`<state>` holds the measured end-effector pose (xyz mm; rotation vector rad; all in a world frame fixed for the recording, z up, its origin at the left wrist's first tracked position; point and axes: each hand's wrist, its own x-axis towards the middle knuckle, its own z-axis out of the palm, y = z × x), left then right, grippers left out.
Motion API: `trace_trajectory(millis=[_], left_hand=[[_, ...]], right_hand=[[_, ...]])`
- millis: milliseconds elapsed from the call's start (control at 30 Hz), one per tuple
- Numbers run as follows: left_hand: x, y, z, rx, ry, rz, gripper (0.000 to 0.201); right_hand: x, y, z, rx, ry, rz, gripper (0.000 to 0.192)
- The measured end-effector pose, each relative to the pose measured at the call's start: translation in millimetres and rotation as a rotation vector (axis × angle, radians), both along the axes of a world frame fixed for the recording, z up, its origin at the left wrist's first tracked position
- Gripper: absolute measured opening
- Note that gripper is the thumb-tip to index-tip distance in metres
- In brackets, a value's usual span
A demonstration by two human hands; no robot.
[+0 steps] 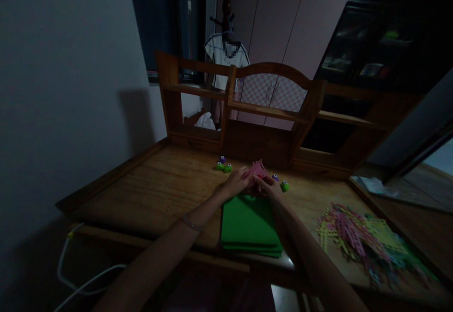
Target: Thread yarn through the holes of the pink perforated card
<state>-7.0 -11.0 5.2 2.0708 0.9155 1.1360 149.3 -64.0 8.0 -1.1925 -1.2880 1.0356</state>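
Both of my hands meet at the middle of a wooden desk (148, 194). My left hand (236, 183) and my right hand (269, 187) together grip a small pink piece of paper with a punched, scalloped edge (258, 169). Just below the hands lies a stack of green sheets (247, 224), reaching the desk's front edge. Small round punches sit close by: a purple one (275, 177) and a green one (284, 186) right of my right hand, and a purple and two green ones (223, 164) to the left.
A heap of pink, yellow and green cut paper strips (361, 241) covers the desk's right side. A wooden shelf hutch (269, 111) stands at the back. A white cable (76, 283) hangs off the front left corner. A wall is on the left.
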Motion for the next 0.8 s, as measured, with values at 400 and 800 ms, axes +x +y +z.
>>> trace_trajectory(millis=[400, 800], left_hand=[[0.2, 3.0, -1.9, 0.138, 0.002, 0.044, 0.037], [-1.1, -1.1, 1.6, 0.156, 0.044, 0.115, 0.035]], right_hand=[[0.0, 0.7, -2.3, -0.002, 0.078, -0.002, 0.037], [1.2, 7.2, -8.6, 0.036, 0.056, 0.015, 0.036]])
